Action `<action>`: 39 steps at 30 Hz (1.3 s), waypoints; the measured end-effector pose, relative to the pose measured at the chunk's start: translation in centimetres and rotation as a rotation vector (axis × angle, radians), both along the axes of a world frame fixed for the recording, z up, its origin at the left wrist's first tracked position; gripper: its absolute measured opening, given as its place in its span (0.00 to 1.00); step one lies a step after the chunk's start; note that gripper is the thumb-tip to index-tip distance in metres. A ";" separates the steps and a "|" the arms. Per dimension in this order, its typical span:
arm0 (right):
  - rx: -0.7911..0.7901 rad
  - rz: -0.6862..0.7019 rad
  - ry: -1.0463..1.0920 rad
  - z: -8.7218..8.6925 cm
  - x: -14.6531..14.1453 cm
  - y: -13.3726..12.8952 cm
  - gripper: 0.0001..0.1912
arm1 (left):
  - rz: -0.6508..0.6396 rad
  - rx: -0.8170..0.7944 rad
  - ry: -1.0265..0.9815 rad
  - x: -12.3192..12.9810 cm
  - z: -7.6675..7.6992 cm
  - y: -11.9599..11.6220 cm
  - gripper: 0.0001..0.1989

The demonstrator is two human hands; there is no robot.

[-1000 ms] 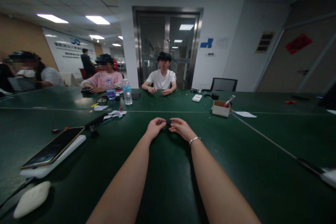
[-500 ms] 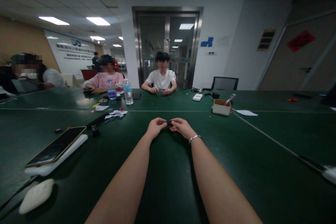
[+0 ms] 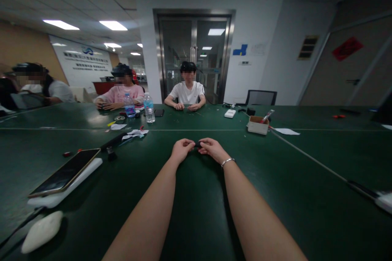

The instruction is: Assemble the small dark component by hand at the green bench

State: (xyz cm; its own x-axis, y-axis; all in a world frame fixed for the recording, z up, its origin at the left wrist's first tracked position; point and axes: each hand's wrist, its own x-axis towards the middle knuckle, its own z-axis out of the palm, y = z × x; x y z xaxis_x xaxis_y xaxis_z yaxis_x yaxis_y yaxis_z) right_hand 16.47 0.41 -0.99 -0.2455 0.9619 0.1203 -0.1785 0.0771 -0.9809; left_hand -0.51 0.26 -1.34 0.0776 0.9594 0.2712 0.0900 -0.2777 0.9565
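Observation:
A small black object (image 3: pixel 197 144) is pinched between my two hands above the green table (image 3: pixel 196 195). It is too small and too covered by fingers for me to name its kind. My left hand (image 3: pixel 183 149) has thumb and forefinger closed on its left end. From the other side, my right hand (image 3: pixel 212 149) grips it with closed fingertips; a silver bracelet (image 3: pixel 228 162) circles that wrist. The fingers of both hands nearly meet.
On the left lie a phone (image 3: pixel 65 173) on a white box, a white rounded object (image 3: pixel 42 231) and crumpled paper (image 3: pixel 134 133). Two water bottles (image 3: pixel 149 108) stand farther back. An open small box (image 3: pixel 258 125) is right of centre. Several people sit across the table.
My hands stay almost in place around the black object, with only slight finger movement. The whole view has shifted very little.

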 end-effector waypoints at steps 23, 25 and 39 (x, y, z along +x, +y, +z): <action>-0.036 0.023 0.003 0.8 0.0 -0.5 0.10 | 0.020 -0.036 0.057 0.0 -0.2 0.7 0.15; -0.031 0.031 0.010 0.9 0.0 -0.6 0.11 | 0.029 -0.041 0.062 0.0 0.0 0.6 0.15; -0.057 0.071 0.032 1.0 0.1 -0.8 0.13 | 0.100 -0.083 0.255 -0.1 0.3 0.6 0.20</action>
State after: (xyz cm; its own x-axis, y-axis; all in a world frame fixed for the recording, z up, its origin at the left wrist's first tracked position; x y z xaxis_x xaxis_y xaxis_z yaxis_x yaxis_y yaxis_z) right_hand 16.60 -0.41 0.05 -0.3102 0.9478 0.0746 -0.2131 0.0072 -0.9770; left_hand -0.57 0.83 -1.03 0.0375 0.9839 0.1750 0.3532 -0.1768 0.9187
